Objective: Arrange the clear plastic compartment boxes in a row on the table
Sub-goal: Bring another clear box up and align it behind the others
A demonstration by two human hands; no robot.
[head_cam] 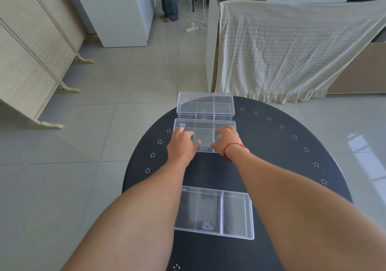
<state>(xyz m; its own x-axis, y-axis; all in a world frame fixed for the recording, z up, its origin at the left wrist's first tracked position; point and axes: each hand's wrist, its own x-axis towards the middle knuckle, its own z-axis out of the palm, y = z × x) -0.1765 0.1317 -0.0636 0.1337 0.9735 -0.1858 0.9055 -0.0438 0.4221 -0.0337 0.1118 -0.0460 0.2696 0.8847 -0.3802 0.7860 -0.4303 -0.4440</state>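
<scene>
Dark table (271,145): both hands (204,141) grip middle box (204,134).

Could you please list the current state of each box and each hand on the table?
far box: flat on the table, untouched.
middle box: directly behind it lies the far box; held by both hands.
near box: flat, apart from the others, untouched.
left hand: gripping the middle box.
right hand: gripping the middle box.

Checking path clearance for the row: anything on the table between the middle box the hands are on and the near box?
Nothing visible. Both the left hand and right hand rest on the middle box, which sits close behind the far box. Between it and the near box lies only bare black table, crossed above by the forearms.
</scene>
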